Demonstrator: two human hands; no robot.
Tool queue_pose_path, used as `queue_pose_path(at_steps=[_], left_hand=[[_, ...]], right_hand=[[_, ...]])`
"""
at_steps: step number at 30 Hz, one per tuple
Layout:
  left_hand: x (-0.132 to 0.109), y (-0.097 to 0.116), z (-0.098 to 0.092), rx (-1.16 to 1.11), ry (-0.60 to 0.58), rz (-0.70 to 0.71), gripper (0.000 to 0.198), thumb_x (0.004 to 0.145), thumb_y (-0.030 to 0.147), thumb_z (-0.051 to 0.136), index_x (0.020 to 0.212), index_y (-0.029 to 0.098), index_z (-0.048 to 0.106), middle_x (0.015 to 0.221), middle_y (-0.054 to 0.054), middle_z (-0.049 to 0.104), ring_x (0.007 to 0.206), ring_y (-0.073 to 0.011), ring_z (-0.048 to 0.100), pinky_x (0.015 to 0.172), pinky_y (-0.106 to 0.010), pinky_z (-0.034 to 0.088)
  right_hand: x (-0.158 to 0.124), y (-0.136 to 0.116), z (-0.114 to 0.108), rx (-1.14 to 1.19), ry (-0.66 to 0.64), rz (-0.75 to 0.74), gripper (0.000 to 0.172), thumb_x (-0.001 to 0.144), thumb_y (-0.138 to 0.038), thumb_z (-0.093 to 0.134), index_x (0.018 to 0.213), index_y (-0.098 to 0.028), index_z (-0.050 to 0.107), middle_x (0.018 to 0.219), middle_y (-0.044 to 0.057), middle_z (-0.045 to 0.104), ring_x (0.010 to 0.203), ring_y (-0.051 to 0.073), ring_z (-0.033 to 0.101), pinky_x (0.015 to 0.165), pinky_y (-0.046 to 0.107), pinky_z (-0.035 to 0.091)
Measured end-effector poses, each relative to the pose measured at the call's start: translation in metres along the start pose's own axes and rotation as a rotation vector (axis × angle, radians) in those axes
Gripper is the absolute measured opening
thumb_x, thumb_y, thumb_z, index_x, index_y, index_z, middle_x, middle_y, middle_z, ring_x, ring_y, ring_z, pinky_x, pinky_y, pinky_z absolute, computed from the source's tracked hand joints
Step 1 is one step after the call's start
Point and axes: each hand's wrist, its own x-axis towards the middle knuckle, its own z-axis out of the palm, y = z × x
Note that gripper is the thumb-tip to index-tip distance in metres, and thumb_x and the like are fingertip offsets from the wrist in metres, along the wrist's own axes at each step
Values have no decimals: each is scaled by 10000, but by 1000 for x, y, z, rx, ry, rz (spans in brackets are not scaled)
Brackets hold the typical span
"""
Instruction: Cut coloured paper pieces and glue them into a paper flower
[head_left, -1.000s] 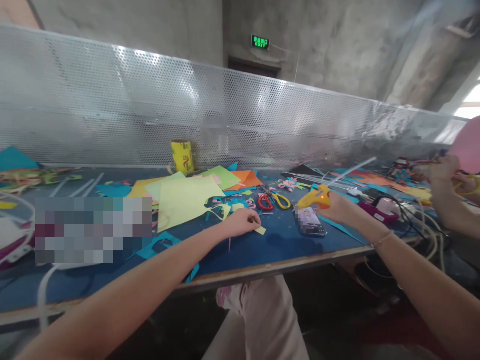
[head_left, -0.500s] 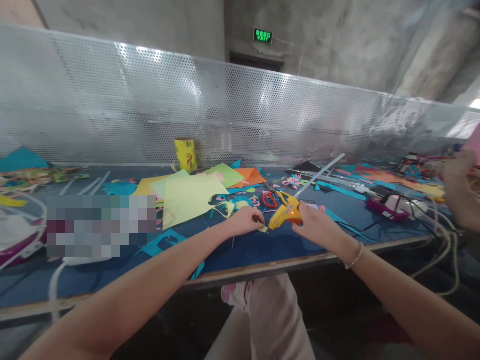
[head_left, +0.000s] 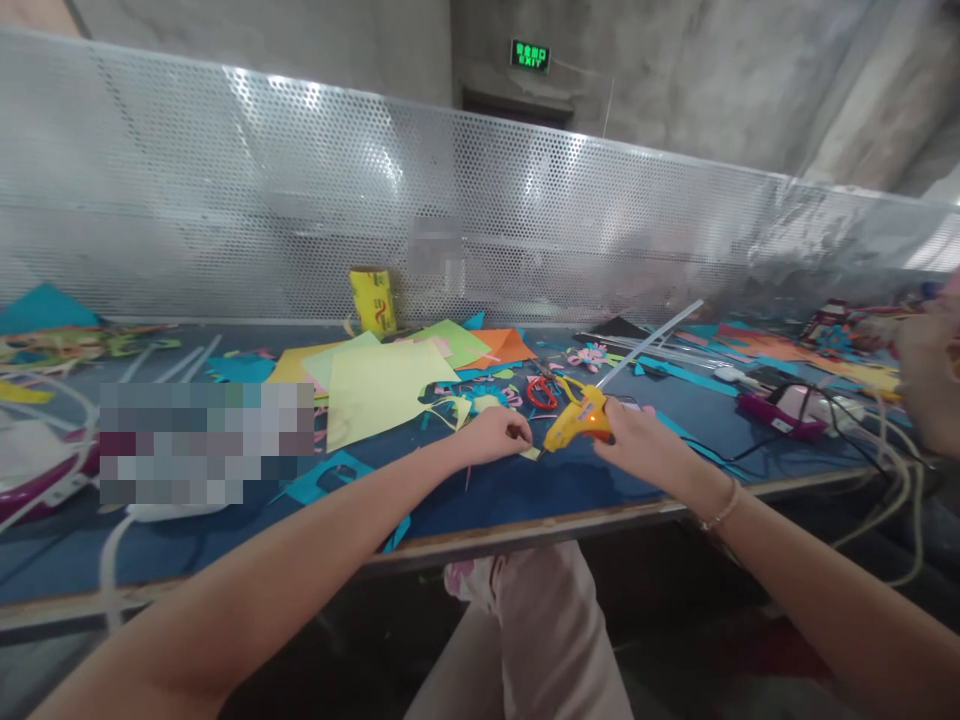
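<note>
My right hand [head_left: 636, 438] is wrapped round the handle of a yellow hot glue gun [head_left: 576, 420]. A long translucent glue stick [head_left: 652, 342] juts up from its back end. The nozzle points down and left, close to a small pale yellow paper piece [head_left: 531, 453]. That piece is pinched in the fingertips of my left hand [head_left: 495, 436]; most of it is hidden. Just behind lie red-handled scissors [head_left: 540, 392] and a blue fringed paper flower [head_left: 487, 397]. A big pale yellow sheet [head_left: 382, 392] spreads behind my left hand.
A yellow packet [head_left: 373, 302] stands against the perforated metal partition [head_left: 300, 200]. Blue paper with a cut-out [head_left: 322, 480] lies near the front edge. A purple-and-white power strip [head_left: 784, 415] with cables sits right; another person's hand [head_left: 930, 380] is at far right.
The glue gun has shifted slightly right, its nozzle now a little farther from my left fingers. My left hand keeps its pinch on the paper. The view has tilted slightly.
</note>
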Motion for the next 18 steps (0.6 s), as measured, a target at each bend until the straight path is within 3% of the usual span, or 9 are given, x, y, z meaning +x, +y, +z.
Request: queue_pose_path(at_steps=[18], left_hand=[[-1, 1, -2, 29, -23, 9, 126, 640, 221, 555, 685, 153, 652, 578, 13, 569, 587, -102, 496, 550, -196, 352]], right_hand=[[1, 2, -1, -12, -16, -13, 196, 757, -303, 436, 853, -132, 440, 767, 91, 612, 697, 194, 580, 560, 252, 306]])
